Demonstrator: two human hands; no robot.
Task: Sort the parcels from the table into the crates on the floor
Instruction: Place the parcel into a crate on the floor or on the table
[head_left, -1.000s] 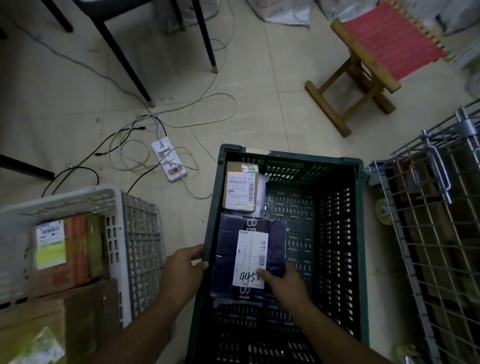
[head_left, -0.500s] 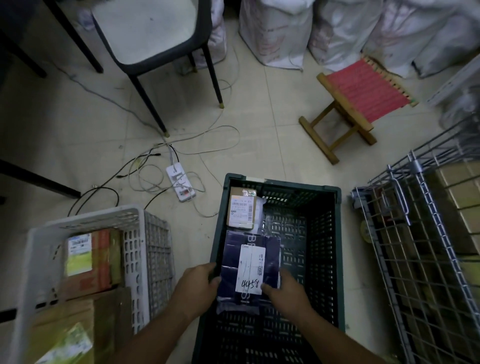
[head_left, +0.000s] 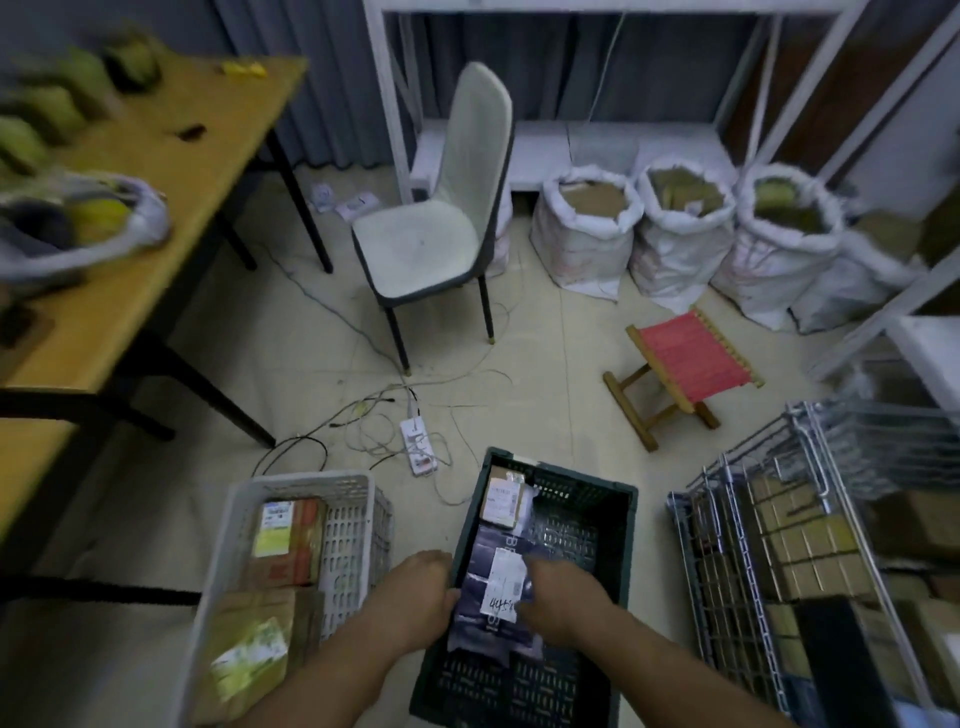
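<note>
A dark blue parcel bag (head_left: 493, 582) with a white label lies in the dark green crate (head_left: 618, 525) on the floor. My left hand (head_left: 415, 592) grips its left edge and my right hand (head_left: 558, 592) grips its right side, both down inside the crate. A small brown box (head_left: 500, 500) lies at the crate's far left corner. The white crate (head_left: 358, 525) to the left holds several cardboard parcels. On the wooden table (head_left: 171, 171) at upper left sit blurred greenish parcels (head_left: 52, 114) and a white bag (head_left: 78, 218).
A wire cage (head_left: 737, 545) with boxes stands on the right. A power strip (head_left: 418, 447) with loose cables lies on the floor beyond the crates. Farther off are a white chair (head_left: 431, 234), a red folding stool (head_left: 685, 364) and three white sacks (head_left: 680, 228).
The view has tilted up, bringing the table, chair and sacks into sight. Both hands stay on the blue parcel in the green crate, now closer together on it.
</note>
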